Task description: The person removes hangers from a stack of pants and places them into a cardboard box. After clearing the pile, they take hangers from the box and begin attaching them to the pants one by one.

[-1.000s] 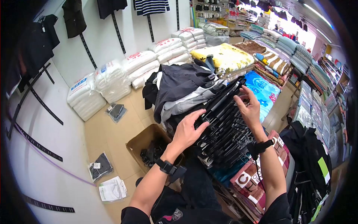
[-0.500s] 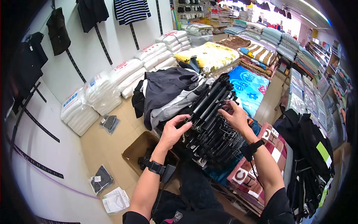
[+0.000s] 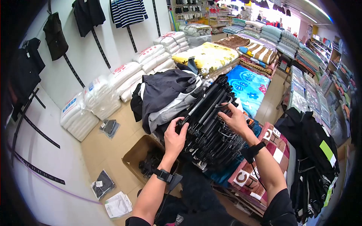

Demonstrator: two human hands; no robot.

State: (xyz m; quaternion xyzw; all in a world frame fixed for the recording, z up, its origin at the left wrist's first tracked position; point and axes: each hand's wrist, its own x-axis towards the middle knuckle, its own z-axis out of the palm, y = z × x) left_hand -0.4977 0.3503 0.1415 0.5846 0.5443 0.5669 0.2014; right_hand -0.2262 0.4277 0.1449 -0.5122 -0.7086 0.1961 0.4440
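Note:
A thick stack of black clothes hangers (image 3: 211,124) lies in front of me, their metal hooks bunched toward the right. My left hand (image 3: 175,138) pinches the near left end of a hanger on top, thumb and forefinger curled round it. My right hand (image 3: 234,119) has its thumb and forefinger closed at a hanger's hook on the other side of the stack. Left of the hangers is a heap of dark grey and light grey garments (image 3: 169,90). Folded under and beside the stack is a maroon patterned blanket (image 3: 245,177).
An open cardboard box (image 3: 130,154) with dark items stands on the floor at left. Bagged white bedding (image 3: 124,75) lines the wall. A blue blanket (image 3: 245,88) and a yellow one (image 3: 211,56) lie beyond the hangers. Black garments (image 3: 307,150) hang at right.
Both hands have shifted slightly left, and a hanger on top of the stack has turned and lifted a little between them. The camera view has moved slightly.

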